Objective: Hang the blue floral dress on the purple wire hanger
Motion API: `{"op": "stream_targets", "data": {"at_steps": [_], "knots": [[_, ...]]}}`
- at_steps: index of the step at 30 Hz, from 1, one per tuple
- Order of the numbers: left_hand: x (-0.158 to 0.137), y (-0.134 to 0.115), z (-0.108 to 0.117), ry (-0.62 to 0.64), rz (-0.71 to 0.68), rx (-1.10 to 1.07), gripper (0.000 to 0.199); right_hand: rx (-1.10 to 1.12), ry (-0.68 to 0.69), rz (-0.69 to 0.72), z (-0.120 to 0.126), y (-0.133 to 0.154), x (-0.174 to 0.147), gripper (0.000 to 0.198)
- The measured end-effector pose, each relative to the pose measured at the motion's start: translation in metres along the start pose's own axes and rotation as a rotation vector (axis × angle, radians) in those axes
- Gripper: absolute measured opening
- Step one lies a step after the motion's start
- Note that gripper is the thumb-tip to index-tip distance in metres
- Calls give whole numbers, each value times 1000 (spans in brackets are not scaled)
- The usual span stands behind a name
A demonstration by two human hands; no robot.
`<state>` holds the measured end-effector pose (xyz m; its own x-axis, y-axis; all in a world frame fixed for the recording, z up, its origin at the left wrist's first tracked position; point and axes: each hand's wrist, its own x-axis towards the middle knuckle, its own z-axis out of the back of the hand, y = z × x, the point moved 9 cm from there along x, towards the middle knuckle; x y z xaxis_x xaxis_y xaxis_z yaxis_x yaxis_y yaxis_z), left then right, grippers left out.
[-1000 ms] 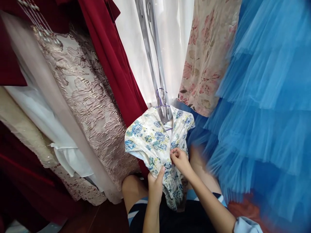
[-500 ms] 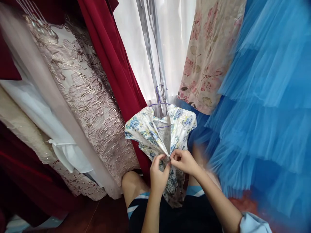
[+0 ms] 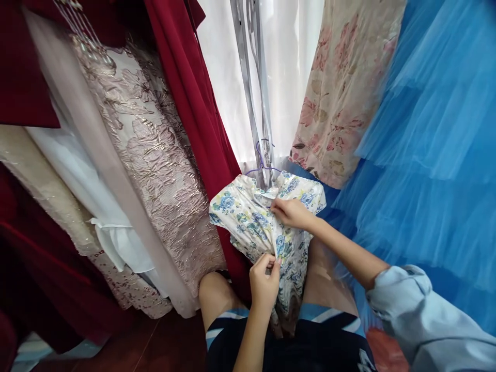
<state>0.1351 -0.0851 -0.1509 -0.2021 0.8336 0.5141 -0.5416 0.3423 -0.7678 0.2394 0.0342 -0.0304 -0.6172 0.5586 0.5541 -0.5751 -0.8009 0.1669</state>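
Right hand (image 3: 293, 213), now moved up, pinches the cap-sleeved floral garment (image 3: 250, 219), on a purple hanger (image 3: 262, 166), below its neckline; left hand (image 3: 264, 275) pinches lower down, the front opening apparently drawn together.

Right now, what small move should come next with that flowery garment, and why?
Perhaps hold the left grip still and ease the right grip slightly up toward the purple hanger, to smooth the front of the flowery garment. The right grip pinches the front nearer the hanger, the left grip lower down, and creases in the cloth run toward the left grip.
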Motion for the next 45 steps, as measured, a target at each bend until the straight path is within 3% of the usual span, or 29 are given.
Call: {"op": "stream_targets", "data": {"at_steps": [7, 11, 14, 20, 22, 25, 28, 34, 37, 40, 45], "knots": [[-4, -9, -18, 95, -41, 31, 19, -125, -248, -116, 40, -25, 52, 18], [-9, -8, -27, 194, -69, 99, 19, -85, -367, -164, 52, -31, 50, 20], [5, -23, -21, 246, -176, 128, 11, -24, -436, -150, 61, -31, 39, 20], [108, -102, 48, -99, -440, 165, 29, 34, -491, -30, 72, -18, 25, 19], [148, -129, 53, -83, -545, 260, 34, 21, -500, -13, 73, -16, 24, 20], [192, -144, 35, 98, -631, 435, 24, -15, -476, -9, 67, -14, 25, 20], [209, -144, 21, 155, -636, 534, 22, -55, -436, 17, 56, -12, 24, 21], [209, -152, 27, -57, -533, 403, 20, -86, -532, 64, 46, -16, 18, 23], [220, -151, 50, -169, -419, 283, 21, -121, -540, 140, 34, -10, 9, 23], [233, -139, 83, -224, -380, 302, 21, -95, -521, 189, 22, -5, -11, 20], [243, -82, 146, -206, -445, 484, 24, 40, -401, 177, 0, -4, -48, 13]]}}
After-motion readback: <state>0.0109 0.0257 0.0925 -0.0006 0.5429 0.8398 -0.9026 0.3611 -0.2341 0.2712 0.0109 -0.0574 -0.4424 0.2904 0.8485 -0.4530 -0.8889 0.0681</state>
